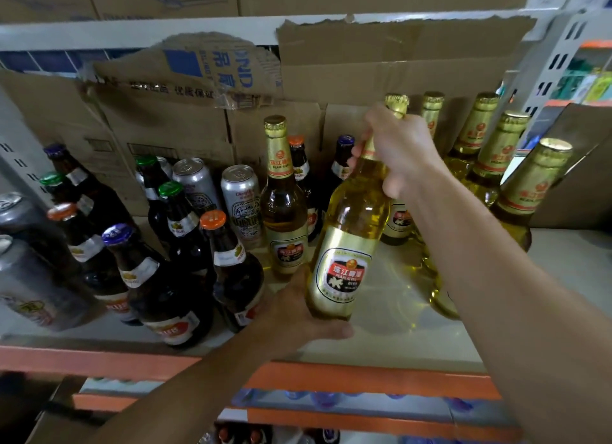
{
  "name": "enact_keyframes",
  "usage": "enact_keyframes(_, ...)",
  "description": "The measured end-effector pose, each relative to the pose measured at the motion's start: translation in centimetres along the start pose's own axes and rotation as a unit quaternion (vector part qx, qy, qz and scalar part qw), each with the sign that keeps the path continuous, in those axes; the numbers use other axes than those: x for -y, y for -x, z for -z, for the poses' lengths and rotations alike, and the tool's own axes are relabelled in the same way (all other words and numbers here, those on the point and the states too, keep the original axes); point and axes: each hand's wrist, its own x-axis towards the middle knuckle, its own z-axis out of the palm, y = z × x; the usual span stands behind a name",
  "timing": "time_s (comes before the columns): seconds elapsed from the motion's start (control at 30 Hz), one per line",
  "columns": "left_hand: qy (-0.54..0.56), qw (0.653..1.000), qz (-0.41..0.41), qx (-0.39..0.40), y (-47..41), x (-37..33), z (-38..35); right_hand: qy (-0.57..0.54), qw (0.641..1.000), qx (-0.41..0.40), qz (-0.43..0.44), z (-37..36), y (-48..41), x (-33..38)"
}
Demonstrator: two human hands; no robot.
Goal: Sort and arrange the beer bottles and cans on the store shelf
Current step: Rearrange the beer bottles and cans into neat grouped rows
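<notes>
A tall clear bottle of golden beer [351, 241] with a gold label and gold foil neck is tilted above the middle of the shelf [397, 314]. My right hand [397, 152] grips its neck from above, and my left hand [298, 314] cups its base from the left and below. Another golden bottle [284, 205] stands upright just to its left. Several more of the same kind [496, 165] stand in a group to the right, partly hidden by my right arm.
Several dark brown bottles [172, 268] with orange, green and purple caps crowd the shelf's left half. Two silver cans [240, 202] stand behind them, and larger grey cans [23, 255] sit at the far left. Torn cardboard boxes [172, 122] line the back. The orange shelf edge [331, 377] runs below.
</notes>
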Motion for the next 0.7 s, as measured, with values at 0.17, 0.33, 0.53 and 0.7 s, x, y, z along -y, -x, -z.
enact_keyframes(0.17, 0.070, 0.997, -0.035, 0.011, 1.1, -2.4, 1.2, 0.005, 1.000, -0.012, -0.027, 0.3, -1.1, 2.0)
enact_keyframes(0.33, 0.088, 0.992, -0.066, 0.060, 3.2, -5.2, 2.6, -0.037, 0.996, 0.042, -0.073, 1.4, -2.1, 2.2)
enact_keyframes(0.53, 0.135, 0.980, -0.091, 0.112, 5.6, -7.4, 4.0, -0.108, 0.989, 0.059, -0.084, 1.4, -2.2, 1.3)
enact_keyframes(0.7, 0.172, 0.973, -0.086, 0.127, 6.4, -7.3, 4.2, -0.106, 0.986, 0.088, -0.093, 1.0, -2.2, 0.7)
